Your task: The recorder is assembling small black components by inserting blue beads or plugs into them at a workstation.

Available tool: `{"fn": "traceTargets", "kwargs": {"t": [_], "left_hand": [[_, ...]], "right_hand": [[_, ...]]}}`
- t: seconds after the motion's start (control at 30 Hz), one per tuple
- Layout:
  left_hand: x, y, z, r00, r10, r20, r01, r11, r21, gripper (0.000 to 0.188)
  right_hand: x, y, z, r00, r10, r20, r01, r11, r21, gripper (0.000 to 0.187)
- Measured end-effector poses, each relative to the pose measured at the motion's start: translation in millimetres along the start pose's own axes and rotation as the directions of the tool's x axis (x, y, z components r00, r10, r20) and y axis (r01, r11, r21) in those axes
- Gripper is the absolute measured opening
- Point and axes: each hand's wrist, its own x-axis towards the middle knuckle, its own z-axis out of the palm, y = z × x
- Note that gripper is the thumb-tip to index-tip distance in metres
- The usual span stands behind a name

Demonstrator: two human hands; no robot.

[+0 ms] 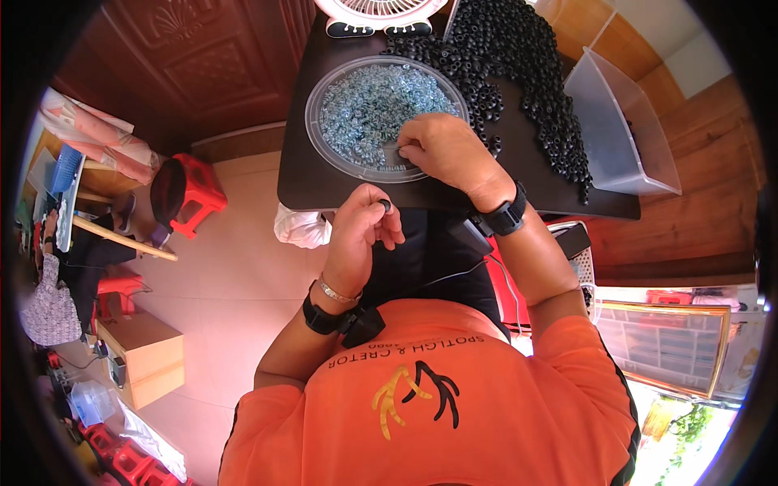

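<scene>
Our left hand (354, 235) pinches a likely light, hard black ring (385, 205), sides best; our one-o'clock right hand (450, 152), we can't tell.

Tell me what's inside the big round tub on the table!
The round tub holds lots of small, shiny, bluish see-through pieces. The right hand covers part of its near right side, and pieces hide most of the bottom.

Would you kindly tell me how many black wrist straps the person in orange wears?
2: the left strap is on the wrist of the left hand, beside a bracelet; the right strap is on the wrist of the right hand.
</scene>
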Motion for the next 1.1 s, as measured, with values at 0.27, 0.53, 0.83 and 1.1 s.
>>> {"fn": "traceTargets", "kwargs": {"t": [0.27,0.53,0.83,1.1], "left_hand": [[-2.5,2.8,7.0,1.000,-0.011,-0.006,0.011,1.000,0.016,0.015],[4.7,6.1,17.1,0.999,0.032,0.018,-0.034,0.997,0.065,0.020],[8.8,-0.6,29.4,0.994,0.035,0.103,-0.048,0.991,0.127,0.023],[9.4,-2.4,34.1,0.989,0.021,0.145,-0.041,0.990,0.132,0.023]], "right_hand": [[-4.5,3.0,7.9,0.995,-0.024,-0.100,0.017,0.997,-0.076,0.013],[-40.9,-30.6,-10.3,0.969,0.240,0.054,-0.175,0.519,0.837,0.012],[-74.2,-45.3,-4.9,0.952,0.306,0.017,-0.100,0.257,0.961,0.006],[-86.5,-41.5,-12.4,0.952,0.307,0.017,-0.131,0.355,0.926,0.004]]}}
